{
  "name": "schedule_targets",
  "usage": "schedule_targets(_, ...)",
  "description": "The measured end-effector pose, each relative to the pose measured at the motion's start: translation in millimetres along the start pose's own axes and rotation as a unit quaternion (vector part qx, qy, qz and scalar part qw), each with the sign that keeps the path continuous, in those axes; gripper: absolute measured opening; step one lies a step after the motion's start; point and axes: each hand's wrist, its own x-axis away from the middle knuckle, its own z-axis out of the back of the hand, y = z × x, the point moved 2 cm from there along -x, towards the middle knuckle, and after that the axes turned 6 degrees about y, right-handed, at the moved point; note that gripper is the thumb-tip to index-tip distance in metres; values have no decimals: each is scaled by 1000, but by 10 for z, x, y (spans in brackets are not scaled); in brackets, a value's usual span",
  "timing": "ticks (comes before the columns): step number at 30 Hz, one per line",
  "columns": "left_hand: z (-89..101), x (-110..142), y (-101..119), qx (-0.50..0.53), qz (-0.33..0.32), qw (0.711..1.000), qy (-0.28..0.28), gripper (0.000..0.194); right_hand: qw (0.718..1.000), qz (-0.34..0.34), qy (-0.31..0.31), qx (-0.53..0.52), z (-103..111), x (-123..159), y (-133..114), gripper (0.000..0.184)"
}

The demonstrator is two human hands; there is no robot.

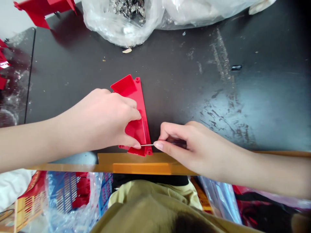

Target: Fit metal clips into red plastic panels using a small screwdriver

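Observation:
A long red moulded plastic panel (136, 97) with a raised flap and round screw bosses at its corners lies on the dark tabletop. My left hand (107, 119) grips its lower part, with the fingers curled over the top and the thumb at the lower end. My right hand (187, 145) pinches a small screwdriver (176, 142) with a dark handle. Its thin steel shaft (147, 145) reaches left to the panel's lower end, by my left thumb. The tip is hidden behind that thumb.
A clear plastic bag of small metal parts (126, 19) lies at the table's far side. More red pieces (41, 13) sit at the far left. A small black cylinder (236, 67) lies to the right. Amber tape (141, 168) runs along the near edge, with bags and crates below.

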Motion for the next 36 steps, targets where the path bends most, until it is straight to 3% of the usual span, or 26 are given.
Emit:
schedule_targets(10,-111,-50,-45,-19,-1,1000,1,36,999,-10,-15,34,-8,-14,-12,19)
schedule_targets(16,-25,-97,36,-31,10,999,-18,40,998,9,-11,68,-30,8,-8,23)
schedule_targets(21,12,-58,-54,10,25,999,-20,29,999,-3,-48,-3,6,-17,18,26)
schedule_targets(25,-64,-28,-215,95,4,995,-27,42,995,-38,-55,-73,61,-28,31,32)
schedule_targets(29,-105,22,-276,137,1,990,-23,38,999,-2,-11,-50,72,6,33,28)
schedule_targets(36,-76,97,-184,186,15,982,-35,30,993,99,47,32,1,22,67,19)
